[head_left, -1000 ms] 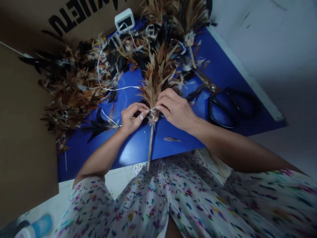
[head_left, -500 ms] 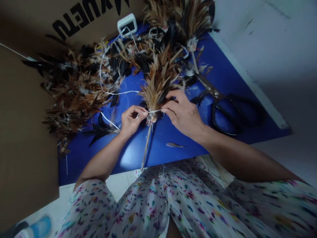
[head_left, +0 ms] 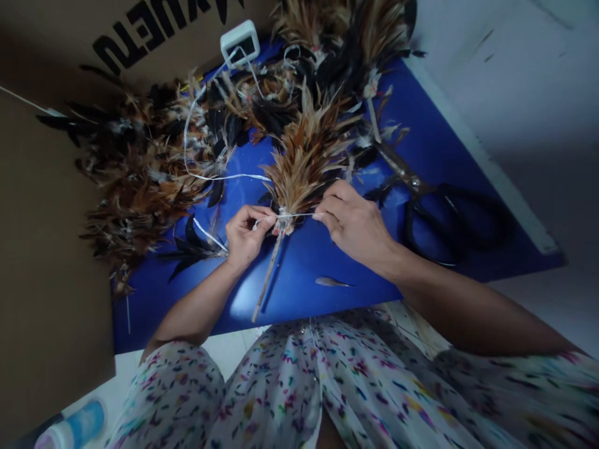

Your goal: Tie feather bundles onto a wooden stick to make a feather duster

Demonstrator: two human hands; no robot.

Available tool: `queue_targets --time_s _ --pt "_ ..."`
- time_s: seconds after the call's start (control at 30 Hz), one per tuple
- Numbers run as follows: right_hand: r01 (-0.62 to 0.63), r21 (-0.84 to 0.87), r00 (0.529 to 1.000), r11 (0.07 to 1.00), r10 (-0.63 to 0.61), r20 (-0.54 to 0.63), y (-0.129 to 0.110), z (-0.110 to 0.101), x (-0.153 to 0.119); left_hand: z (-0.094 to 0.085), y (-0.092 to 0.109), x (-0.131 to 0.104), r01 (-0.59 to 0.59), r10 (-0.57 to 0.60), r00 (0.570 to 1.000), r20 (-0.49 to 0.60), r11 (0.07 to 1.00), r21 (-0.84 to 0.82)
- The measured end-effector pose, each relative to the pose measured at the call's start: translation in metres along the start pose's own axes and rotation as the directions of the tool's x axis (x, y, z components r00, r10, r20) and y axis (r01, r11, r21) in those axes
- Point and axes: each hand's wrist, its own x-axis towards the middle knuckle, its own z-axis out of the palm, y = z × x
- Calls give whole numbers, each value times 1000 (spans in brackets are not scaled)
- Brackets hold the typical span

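A bundle of brown and tan feathers [head_left: 304, 156] on a thin stick [head_left: 267, 277] lies on the blue tabletop [head_left: 299, 296], its stick pointing toward me. White string [head_left: 299, 215] crosses the base of the feathers and looks taut between my hands. Just left of the base, my left hand [head_left: 248, 234] pinches the string between thumb and fingers. My right hand [head_left: 353, 221] pinches the other side of it, right of the base. More white string [head_left: 234, 176] loops from the bundle back to a white device [head_left: 239, 43].
Large black-handled scissors [head_left: 416, 184] lie at the right. Loose feathers [head_left: 135, 181] are heaped at the left, with more bundles [head_left: 346, 31] at the back. A cardboard box [head_left: 47, 249] borders the left side. One small feather [head_left: 332, 282] lies near the front edge.
My right hand has moved slightly right, so a longer stretch of string shows between my hands. The near end of the stick has swung to the left.
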Motion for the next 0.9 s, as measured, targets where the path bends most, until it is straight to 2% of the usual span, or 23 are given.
queue_targets --time_s 0.17,0.27,0.37,0.53,0.73,0.9 --pt "-7 -32 1000 999 7 -24 -1 -1 2 -3 2 2 -125 124 992 8 989 78" --pt "7 -22 1000 1000 -7 -30 -2 -1 3 -3 6 5 -266 260 963 65 956 121" --pt "11 -22 999 1000 -12 -30 -2 0 4 -2 9 7 -341 324 933 157 935 100" --pt "11 -6 1000 1000 -11 -16 -1 1 5 3 12 8 -292 284 918 275 956 -14" --pt "37 35 999 999 -36 -10 0 -4 6 6 13 13 -209 196 949 247 977 29" --pt "44 31 999 999 -45 31 -4 -9 4 3 9 14 -159 120 954 275 979 126"
